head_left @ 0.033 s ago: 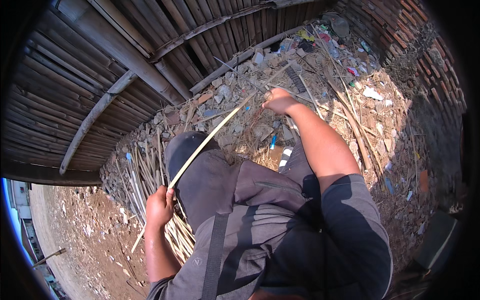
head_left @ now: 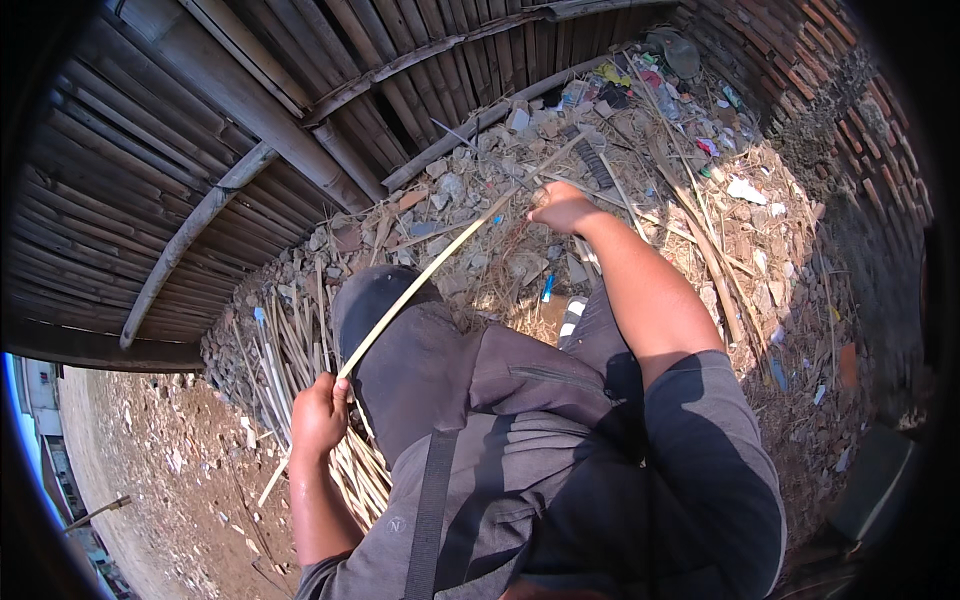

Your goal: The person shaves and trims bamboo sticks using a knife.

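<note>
My left hand (head_left: 320,415) is closed around the near end of a long thin bamboo strip (head_left: 440,262). The strip runs diagonally up and to the right, over my bent knee in dark trousers (head_left: 385,300). Farther out, my right hand (head_left: 560,207) grips the same strip with the arm stretched forward. The strip's far tip goes on past that hand toward the rubble. A bundle of similar pale bamboo strips (head_left: 362,470) lies on the ground beside my left hand and under my leg.
A wall of dark bamboo slats (head_left: 150,170) fills the upper left. A brick wall (head_left: 850,90) curves along the right. Between them lies a heap of rubble, stones, dry sticks and litter (head_left: 690,170). Bare dusty ground (head_left: 170,470) is at the lower left.
</note>
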Demonstrator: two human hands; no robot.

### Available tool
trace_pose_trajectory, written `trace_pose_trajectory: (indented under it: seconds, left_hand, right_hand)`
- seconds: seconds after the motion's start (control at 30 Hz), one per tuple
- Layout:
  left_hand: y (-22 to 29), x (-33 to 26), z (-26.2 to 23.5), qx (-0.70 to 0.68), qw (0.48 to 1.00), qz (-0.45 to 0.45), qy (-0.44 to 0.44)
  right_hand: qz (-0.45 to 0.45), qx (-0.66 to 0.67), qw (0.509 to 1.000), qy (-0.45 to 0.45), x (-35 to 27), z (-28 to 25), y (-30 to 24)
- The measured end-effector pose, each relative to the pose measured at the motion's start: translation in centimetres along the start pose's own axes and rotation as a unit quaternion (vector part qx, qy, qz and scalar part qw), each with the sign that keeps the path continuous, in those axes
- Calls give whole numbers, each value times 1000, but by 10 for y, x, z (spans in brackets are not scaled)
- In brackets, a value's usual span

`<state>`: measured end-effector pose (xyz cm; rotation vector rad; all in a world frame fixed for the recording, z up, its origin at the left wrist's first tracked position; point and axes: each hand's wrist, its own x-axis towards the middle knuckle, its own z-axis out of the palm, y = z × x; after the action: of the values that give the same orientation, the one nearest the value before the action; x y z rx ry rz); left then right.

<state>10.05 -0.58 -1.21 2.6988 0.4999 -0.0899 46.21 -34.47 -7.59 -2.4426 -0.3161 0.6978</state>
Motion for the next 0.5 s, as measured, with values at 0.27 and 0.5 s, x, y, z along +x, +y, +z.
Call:
trace_pose_trajectory:
  seconds: [0.27, 0.5]
  left_hand:
    - [-4, 2, -8, -38, 998, -15, -44]
    - [1, 6, -3, -38, 998, -18, -47]
  right_hand:
    - [-216, -155, 963, -34, -53, 25, -62]
    - [-122, -109, 987, 2, -31, 13, -36]
